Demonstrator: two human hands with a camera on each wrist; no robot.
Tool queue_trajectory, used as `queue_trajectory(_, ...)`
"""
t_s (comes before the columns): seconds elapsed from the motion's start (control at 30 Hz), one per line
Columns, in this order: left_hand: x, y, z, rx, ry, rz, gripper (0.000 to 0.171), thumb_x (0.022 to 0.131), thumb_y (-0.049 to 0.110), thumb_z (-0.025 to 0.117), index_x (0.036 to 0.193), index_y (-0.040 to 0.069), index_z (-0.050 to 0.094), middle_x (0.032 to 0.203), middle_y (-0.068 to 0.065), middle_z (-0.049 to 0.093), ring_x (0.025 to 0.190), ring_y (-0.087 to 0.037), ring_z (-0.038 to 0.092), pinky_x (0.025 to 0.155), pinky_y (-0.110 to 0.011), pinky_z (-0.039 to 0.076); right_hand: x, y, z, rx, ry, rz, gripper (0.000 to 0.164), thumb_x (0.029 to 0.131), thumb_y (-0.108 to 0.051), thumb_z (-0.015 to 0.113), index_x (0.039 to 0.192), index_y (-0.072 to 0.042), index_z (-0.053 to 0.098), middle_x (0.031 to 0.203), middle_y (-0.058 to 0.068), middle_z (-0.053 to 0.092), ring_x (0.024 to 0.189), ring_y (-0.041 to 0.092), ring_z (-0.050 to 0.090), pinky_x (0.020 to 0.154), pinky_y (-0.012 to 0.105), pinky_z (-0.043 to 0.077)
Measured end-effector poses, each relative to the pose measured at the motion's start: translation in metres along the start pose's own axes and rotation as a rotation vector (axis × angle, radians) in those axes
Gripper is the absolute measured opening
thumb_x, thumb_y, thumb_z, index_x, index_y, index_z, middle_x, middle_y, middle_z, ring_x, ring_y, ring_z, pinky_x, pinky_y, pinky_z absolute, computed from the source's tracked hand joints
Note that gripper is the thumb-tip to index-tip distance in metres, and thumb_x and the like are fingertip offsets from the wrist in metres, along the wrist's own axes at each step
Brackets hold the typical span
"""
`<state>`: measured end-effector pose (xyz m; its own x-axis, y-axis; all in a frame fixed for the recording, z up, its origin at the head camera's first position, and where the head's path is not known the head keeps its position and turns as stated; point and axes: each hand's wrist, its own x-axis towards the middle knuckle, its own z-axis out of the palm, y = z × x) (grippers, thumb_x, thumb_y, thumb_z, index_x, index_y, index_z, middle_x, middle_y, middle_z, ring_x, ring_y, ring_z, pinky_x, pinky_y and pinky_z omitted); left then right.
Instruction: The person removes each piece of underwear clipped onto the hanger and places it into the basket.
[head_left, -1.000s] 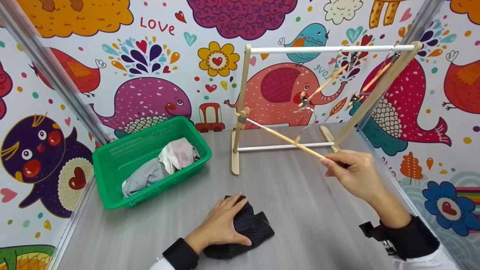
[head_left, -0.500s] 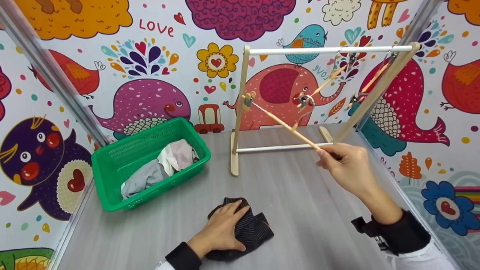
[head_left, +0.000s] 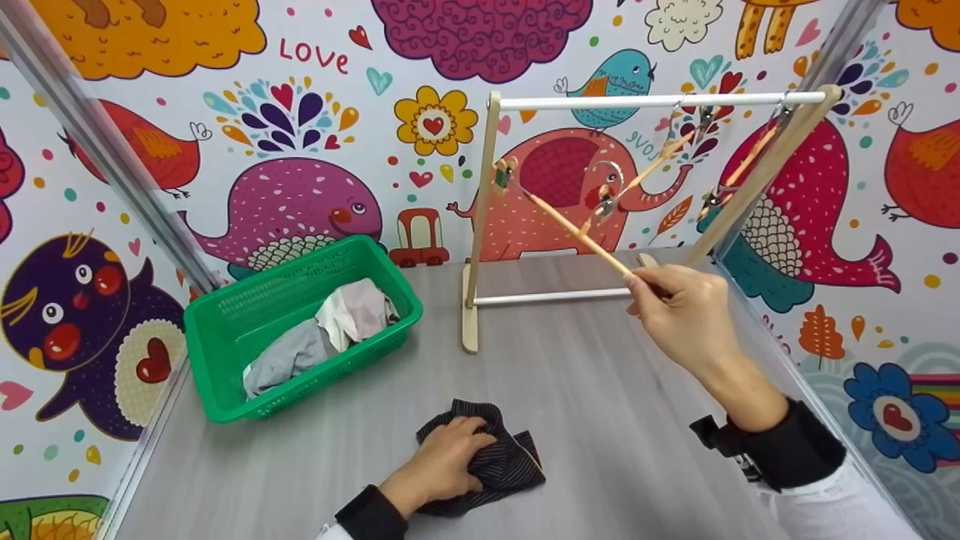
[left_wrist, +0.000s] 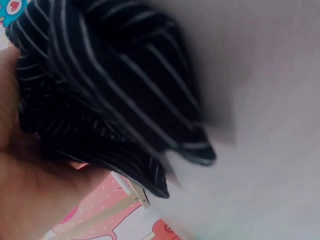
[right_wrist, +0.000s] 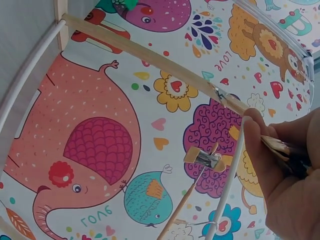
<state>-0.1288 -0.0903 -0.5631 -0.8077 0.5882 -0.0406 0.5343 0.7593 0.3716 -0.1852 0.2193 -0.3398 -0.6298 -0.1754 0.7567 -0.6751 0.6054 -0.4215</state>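
My right hand (head_left: 686, 315) pinches one end of a wooden clip hanger (head_left: 611, 259), held up in front of the drying rack (head_left: 487, 172). The hanger's metal hook points up, and a clip shows at its far end. In the right wrist view a wooden clip (right_wrist: 277, 147) sits under my fingers. My left hand (head_left: 446, 457) grips a crumpled black cloth (head_left: 506, 469) with thin pale stripes on the table. In the left wrist view, folds of the striped cloth (left_wrist: 125, 85) bunch up beside the palm and hide most of the fingers.
A green basket (head_left: 206, 375) at left holds a grey cloth (head_left: 289, 356) and a pale pink-and-white cloth (head_left: 356, 307). Two more clip hangers hang toward the right of the rack's white top bar (head_left: 585, 103). A patterned wall stands close behind the rack.
My right hand has raised the hanger and shifted slightly left, bringing its hook higher in front of the rack. My left hand's spread fingers have drawn in on the striped cloth, bunching it.
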Motion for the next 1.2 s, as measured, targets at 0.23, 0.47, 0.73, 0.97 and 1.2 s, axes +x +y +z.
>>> queue_trajectory(0.23,0.0,0.002,0.0,0.033,0.008,0.032,0.05,0.075,0.008,0.092,0.122,0.017,0.077,0.128,-0.003,0.066,0.121,-0.025,0.06,0.101,-0.046,0.053,0.016,-0.005,0.003,-0.07,0.043,-0.05,0.007,0.089,0.01,0.077,0.093,0.006,0.081,0.07,0.009,0.072,0.051,0.014,0.064,0.054,0.007,0.044)
queue_trajectory(0.47,-0.001,0.001,0.002,0.036,0.065,0.058,0.044,0.071,0.001,0.09,0.111,0.017,0.08,0.112,0.002,0.067,0.105,-0.019,0.062,0.091,-0.039,0.056,0.029,-0.009,0.003,-0.13,0.027,-0.025,0.005,0.091,0.005,0.078,0.092,0.007,0.081,0.069,0.012,0.071,0.053,0.014,0.058,0.054,0.005,0.04)
queue_trajectory(0.73,-0.002,-0.003,0.003,-0.015,0.144,0.088,0.04,0.072,-0.008,0.082,0.101,0.018,0.082,0.097,0.007,0.065,0.092,-0.014,0.061,0.081,-0.032,0.055,0.048,-0.014,0.004,-0.156,-0.003,0.001,0.008,0.094,0.001,0.076,0.093,0.007,0.081,0.072,0.014,0.073,0.053,0.017,0.066,0.055,0.003,0.041)
queue_trajectory(0.97,-0.003,-0.007,0.0,-0.108,0.163,0.098,0.037,0.079,-0.012,0.075,0.102,0.017,0.082,0.097,0.008,0.066,0.097,-0.013,0.064,0.087,-0.033,0.057,0.065,-0.017,0.011,-0.154,-0.016,0.048,0.011,0.096,-0.002,0.074,0.096,0.007,0.081,0.072,0.014,0.073,0.054,0.018,0.062,0.053,0.006,0.037)
queue_trajectory(1.2,-0.007,-0.012,-0.007,-0.232,0.206,0.096,0.039,0.079,-0.019,0.069,0.1,0.013,0.081,0.098,0.006,0.068,0.096,-0.011,0.065,0.091,-0.033,0.057,0.075,-0.017,0.016,-0.148,-0.021,0.103,0.012,0.097,-0.003,0.073,0.098,0.006,0.081,0.078,0.016,0.076,0.056,0.019,0.06,0.05,0.009,0.036)
